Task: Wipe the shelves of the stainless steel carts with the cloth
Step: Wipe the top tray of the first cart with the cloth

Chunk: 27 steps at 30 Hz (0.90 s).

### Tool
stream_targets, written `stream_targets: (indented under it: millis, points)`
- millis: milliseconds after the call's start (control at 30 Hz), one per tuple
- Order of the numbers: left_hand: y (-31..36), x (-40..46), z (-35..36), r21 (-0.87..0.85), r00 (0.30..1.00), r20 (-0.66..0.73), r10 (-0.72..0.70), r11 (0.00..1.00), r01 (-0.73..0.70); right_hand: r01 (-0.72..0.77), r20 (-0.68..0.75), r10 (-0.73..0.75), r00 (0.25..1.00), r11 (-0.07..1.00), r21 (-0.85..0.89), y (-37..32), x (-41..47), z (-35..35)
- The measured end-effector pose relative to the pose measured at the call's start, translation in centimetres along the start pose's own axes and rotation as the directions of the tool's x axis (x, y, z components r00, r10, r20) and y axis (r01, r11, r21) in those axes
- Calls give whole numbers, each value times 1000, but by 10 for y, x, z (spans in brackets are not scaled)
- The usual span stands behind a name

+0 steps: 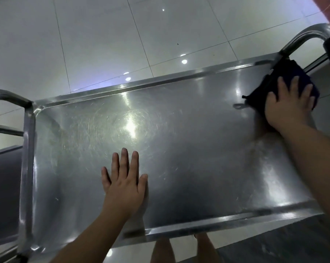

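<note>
Here the right hand (pixel 289 109) presses flat on the dark cloth (pixel 285 80) at the top shelf's (pixel 198 149) far right corner; the left hand (pixel 125 179) rests flat, fingers straight, mid-shelf near the front edge. Pale floor tiles (pixel 103 35) lie beyond.

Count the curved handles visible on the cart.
2. One handle rises at the left end of the top shelf; the other handle at the far right corner, above the dark cloth. Neither is fully in view.
</note>
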State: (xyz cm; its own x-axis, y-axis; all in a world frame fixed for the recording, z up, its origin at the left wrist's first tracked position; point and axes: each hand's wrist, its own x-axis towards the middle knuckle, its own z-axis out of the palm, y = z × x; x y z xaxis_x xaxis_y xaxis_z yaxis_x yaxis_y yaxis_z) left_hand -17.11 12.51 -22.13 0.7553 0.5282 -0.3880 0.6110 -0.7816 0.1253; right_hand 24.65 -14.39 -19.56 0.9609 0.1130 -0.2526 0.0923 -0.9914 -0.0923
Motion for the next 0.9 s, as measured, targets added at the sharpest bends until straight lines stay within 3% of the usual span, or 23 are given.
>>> stream_targets:
  millis: [100,233,300,433,467,533,633,800,900]
  points:
    - [0,0,1,11,1000,5,-5,1000,5,-16,-13,17,1000,999,37,-22,-10,4]
    - [1,1,-1,4,1000,15,1,1000,-1,325,27,-324,946,946,-10,-110,-46,24]
    - [1,0,-1,-2,1000,19,4,1000,-4,522,93,-519,850,853,-12,-171,-78,39]
    - [3,0,-2,-1,1000,13,-13,1000,13,848,206,-832,516,530,16,-274,-140,63]
    - [3,1,-2,1,1000,11,-20,1000,20,881,217,-861,460,474,12,-288,-146,65]
    - [4,2,-3,4,1000,8,-27,1000,27,903,210,-883,420,429,-4,-300,-146,69]
    - [3,3,-3,0,1000,14,-17,1000,17,875,174,-861,479,485,-8,-289,-121,66]
    - [-1,0,-4,2,1000,30,-7,1000,7,600,80,-597,798,799,-29,-210,-22,39]
    - [0,-1,-3,13,999,25,-25,1000,25,397,45,-395,918,917,-49,-121,39,13]
